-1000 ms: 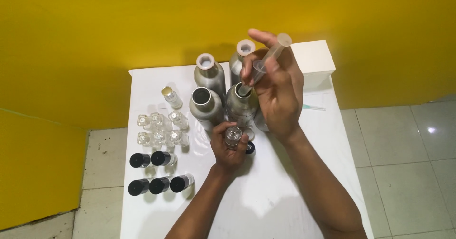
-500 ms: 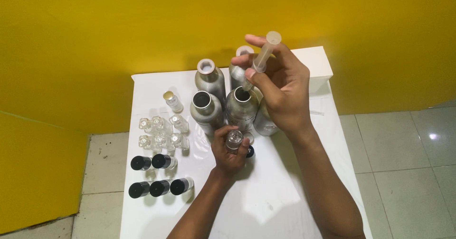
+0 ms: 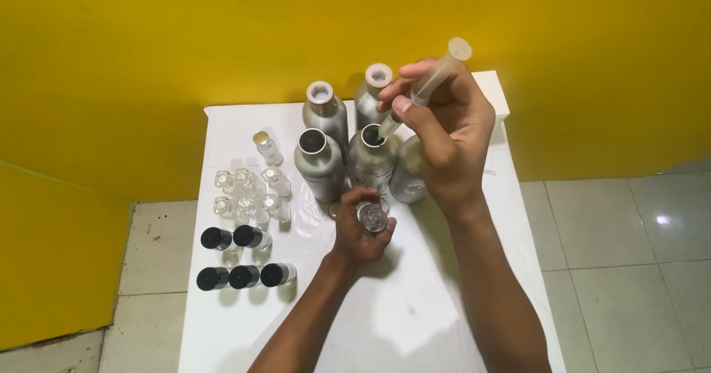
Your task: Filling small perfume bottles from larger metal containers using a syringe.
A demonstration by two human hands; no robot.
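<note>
My right hand (image 3: pixel 444 132) holds a clear plastic syringe (image 3: pixel 429 80) tilted, its tip pointing into the open mouth of a silver metal bottle (image 3: pixel 370 162). My left hand (image 3: pixel 359 232) grips a small clear glass vial (image 3: pixel 370 216) just in front of that bottle, above the white table (image 3: pixel 415 306). Three more silver metal bottles stand close by: one open (image 3: pixel 317 162), two with pale capped necks (image 3: pixel 323 106) (image 3: pixel 374 91).
Several small uncapped glass vials (image 3: pixel 252 194) cluster at the table's left. Several black-capped vials (image 3: pixel 241 258) lie in rows in front of them. A gold-capped vial (image 3: pixel 266 147) stands behind. A white box (image 3: pixel 495 91) is at the back right. Yellow wall behind, tiled floor around.
My right hand tilted the syringe further, its plunger end swinging right and up. My left hand with the vial shifted slightly. The view moved a little.
</note>
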